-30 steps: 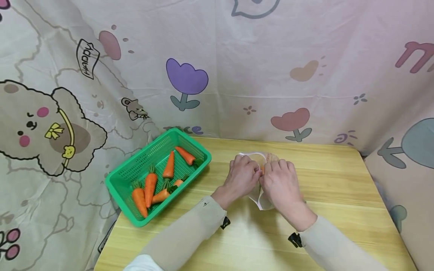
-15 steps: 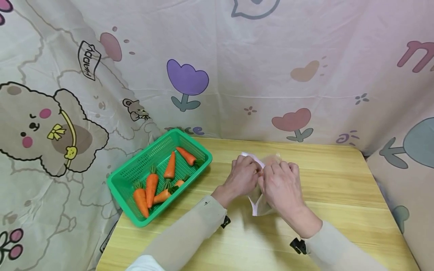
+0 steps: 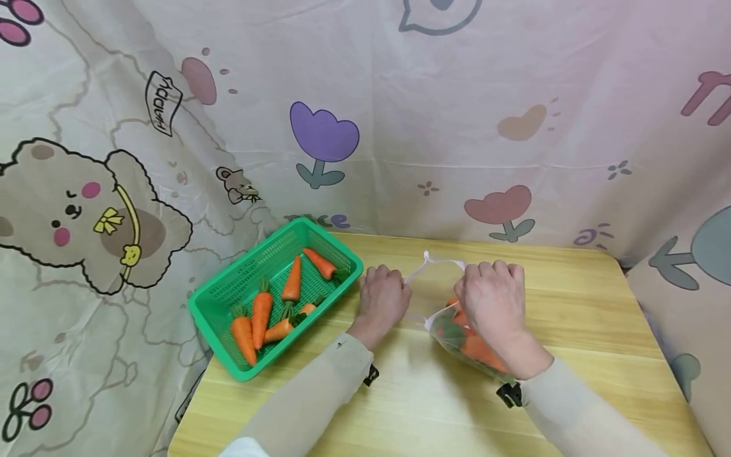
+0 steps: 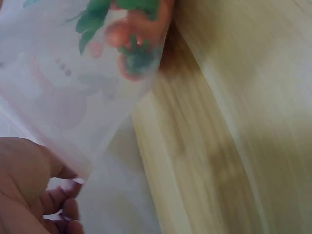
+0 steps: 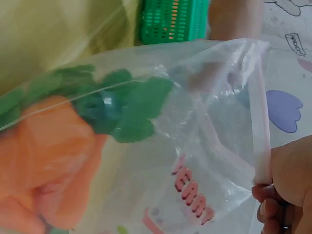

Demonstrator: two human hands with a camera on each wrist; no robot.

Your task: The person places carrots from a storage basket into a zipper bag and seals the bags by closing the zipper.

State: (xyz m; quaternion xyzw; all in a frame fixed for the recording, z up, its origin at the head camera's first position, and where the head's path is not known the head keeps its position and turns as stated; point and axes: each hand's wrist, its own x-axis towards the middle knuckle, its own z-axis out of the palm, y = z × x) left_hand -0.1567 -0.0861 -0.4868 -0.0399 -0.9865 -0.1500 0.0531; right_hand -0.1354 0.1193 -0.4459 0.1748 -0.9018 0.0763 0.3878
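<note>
A clear plastic zip bag (image 3: pixel 419 295) stretches between the two hands, its white-edged mouth spread wide. The left hand (image 3: pixel 381 297) pinches one side of the mouth; in the left wrist view, its thumb and finger meet at the film's edge. On the opposite side, the right hand (image 3: pixel 495 311) grips the rim beside the white strip (image 5: pixel 262 122). Orange, red and green shapes (image 3: pixel 480 349) show in the bag's lower part, partly hidden by the right hand. Red lettering (image 5: pixel 192 190) marks the film in the right wrist view.
Left of the hands, a green perforated basket (image 3: pixel 219 348) holds several carrots (image 3: pixel 261 317) with green tops. Everything stands on a wood-grain table (image 3: pixel 577 336). Printed cloth (image 3: pixel 417 114) hangs behind it and along both sides.
The hands have parted, the left moving left and the right moving slightly right. The bag's mouth has widened between them, and its coloured lower part has come into sight.
</note>
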